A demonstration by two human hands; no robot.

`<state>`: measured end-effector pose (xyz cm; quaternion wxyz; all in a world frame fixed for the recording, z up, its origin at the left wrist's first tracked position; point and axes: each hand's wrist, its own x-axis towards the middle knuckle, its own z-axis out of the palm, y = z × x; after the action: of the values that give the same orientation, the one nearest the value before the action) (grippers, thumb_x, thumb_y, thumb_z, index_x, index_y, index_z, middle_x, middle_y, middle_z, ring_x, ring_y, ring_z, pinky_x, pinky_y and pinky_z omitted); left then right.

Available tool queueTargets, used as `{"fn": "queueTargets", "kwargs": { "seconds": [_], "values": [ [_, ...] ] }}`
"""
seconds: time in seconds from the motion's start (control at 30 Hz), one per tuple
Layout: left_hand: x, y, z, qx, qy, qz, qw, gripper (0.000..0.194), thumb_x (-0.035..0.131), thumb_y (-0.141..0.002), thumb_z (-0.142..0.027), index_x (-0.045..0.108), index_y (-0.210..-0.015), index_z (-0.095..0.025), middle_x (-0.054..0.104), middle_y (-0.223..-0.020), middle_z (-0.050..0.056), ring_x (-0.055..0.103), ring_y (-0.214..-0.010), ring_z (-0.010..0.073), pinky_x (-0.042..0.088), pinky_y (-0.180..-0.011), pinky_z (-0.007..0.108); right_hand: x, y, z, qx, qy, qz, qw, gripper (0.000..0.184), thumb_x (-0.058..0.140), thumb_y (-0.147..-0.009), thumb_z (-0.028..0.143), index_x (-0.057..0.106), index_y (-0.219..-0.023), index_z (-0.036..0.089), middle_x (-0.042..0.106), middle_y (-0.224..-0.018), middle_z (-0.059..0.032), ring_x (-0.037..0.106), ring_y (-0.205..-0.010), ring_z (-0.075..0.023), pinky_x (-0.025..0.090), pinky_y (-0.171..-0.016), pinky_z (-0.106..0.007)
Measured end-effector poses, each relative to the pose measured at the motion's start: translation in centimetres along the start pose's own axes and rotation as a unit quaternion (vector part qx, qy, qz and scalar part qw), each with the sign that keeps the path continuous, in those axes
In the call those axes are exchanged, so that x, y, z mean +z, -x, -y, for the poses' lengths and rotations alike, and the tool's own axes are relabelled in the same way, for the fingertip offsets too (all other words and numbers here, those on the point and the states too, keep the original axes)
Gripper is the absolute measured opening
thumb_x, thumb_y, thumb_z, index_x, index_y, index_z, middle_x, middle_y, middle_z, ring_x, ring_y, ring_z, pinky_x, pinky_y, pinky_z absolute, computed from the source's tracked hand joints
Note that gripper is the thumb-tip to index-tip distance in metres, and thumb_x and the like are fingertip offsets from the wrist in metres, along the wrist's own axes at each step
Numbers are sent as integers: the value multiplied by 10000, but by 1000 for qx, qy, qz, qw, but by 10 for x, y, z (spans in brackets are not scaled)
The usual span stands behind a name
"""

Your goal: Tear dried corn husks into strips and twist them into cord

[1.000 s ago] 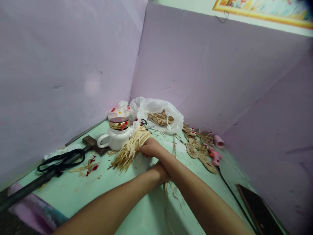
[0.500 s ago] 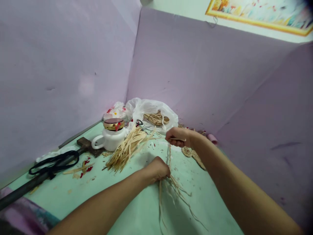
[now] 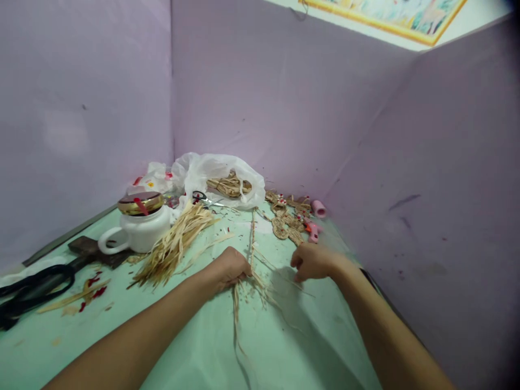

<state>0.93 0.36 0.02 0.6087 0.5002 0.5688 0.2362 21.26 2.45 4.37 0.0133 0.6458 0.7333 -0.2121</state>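
My left hand (image 3: 232, 268) is closed in a pinch on the lower part of a thin raffia braid (image 3: 253, 233), which runs away from me up the table. Loose raffia strands (image 3: 236, 319) hang down and fan out below that hand. To the right, my right hand (image 3: 314, 261) hovers over the table, fingers curled but apart, with nothing visible between them. A single pale strand passes just under its fingertips. Left of the braid lies a bundle of dry raffia (image 3: 174, 244), leaning by a white mug (image 3: 146, 230) with a gold-rimmed lid (image 3: 140, 203).
Behind are scissors (image 3: 201, 196) and a white plastic bag (image 3: 193, 168) of raffia. Coiled braided pieces (image 3: 280, 227), a pink glue gun (image 3: 312, 232) and a pink roll (image 3: 319, 208) lie at right. A hammer (image 3: 95, 250) with black cord (image 3: 60, 271) lies left.
My right hand took a strand from the bundle and moved right across to the braid; the strand now lies by the braid. My left hand stays on the braid. The view turned right.
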Motion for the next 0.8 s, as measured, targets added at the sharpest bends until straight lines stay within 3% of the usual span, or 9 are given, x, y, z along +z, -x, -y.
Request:
{"fn": "queueTargets", "kwargs": {
  "seconds": [0.1, 0.2, 0.4, 0.63, 0.8],
  "values": [
    [0, -3, 3, 14, -4, 6, 1000, 209, 542, -544, -96, 417, -382, -141, 314, -284, -61, 218, -251, 30, 103, -294, 184, 15, -13, 9, -59, -89, -126, 986, 68, 654, -562, 204, 686, -621, 193, 637, -588, -26, 530, -538, -127, 336, -497, -228],
    [0, -5, 5, 26, -5, 18, 999, 241, 539, -544, -112, 377, -371, -153, 292, -286, -70, 192, -248, 24, 82, -293, 189, 32, -30, 27, -64, -124, -167, 976, 176, 594, -656, 316, 691, -723, 186, 659, -681, -42, 542, -596, -132, 337, -524, -229],
    [0, -7, 7, 31, -11, 26, 999, 203, 499, -554, -122, 383, -392, -161, 305, -307, -64, 191, -249, 30, 74, -294, 205, 64, -48, 31, -50, -221, -147, 963, 176, 589, -640, 310, 661, -704, 163, 625, -629, -28, 518, -575, -118, 340, -514, -213],
    [-2, -9, 9, 32, -11, 35, 999, 120, 518, -561, -167, 450, -463, -151, 360, -354, -63, 213, -261, 28, 80, -293, 197, 70, -9, 22, -65, -461, -82, 881, 96, 562, -622, 245, 549, -651, 154, 493, -512, 37, 427, -445, -76, 350, -470, -206],
    [-3, -7, 6, 28, -12, 41, 999, 107, 533, -551, -196, 469, -483, -145, 373, -363, -65, 220, -264, 21, 79, -295, 192, 82, 6, 24, -47, -471, -72, 878, 185, 587, -617, 304, 525, -561, 139, 445, -460, 47, 339, -423, -51, 276, -427, -190]
  ]
}}
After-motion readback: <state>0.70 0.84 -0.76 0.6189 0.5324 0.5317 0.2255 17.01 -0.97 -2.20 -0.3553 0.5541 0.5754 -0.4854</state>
